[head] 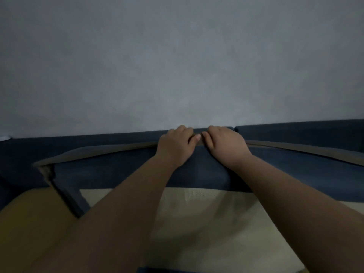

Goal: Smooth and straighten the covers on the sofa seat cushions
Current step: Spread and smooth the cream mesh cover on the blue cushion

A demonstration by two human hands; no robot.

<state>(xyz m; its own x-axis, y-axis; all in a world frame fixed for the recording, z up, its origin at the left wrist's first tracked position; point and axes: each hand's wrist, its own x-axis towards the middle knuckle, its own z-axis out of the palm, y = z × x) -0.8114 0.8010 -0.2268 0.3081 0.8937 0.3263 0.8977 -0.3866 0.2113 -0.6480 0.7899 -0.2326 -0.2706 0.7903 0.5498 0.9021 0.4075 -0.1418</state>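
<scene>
I see both hands side by side at the centre of the frame, thumbs almost touching. The left hand [174,147] and the right hand [225,145] each curl their fingers over the far edge of the blue cushion cover [118,170], clamped on it. The cover stretches across the middle of the frame, below the sofa back [295,131] and above a beige surface [197,223]. A grey wall [177,56] fills the upper half.

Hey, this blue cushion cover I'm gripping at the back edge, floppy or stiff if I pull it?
Probably floppy: the blue cushion cover creases softly below the left hand and right hand. It bunches where they grip, so it is likely thin and light. The matte weave should grip, not slide.
</scene>
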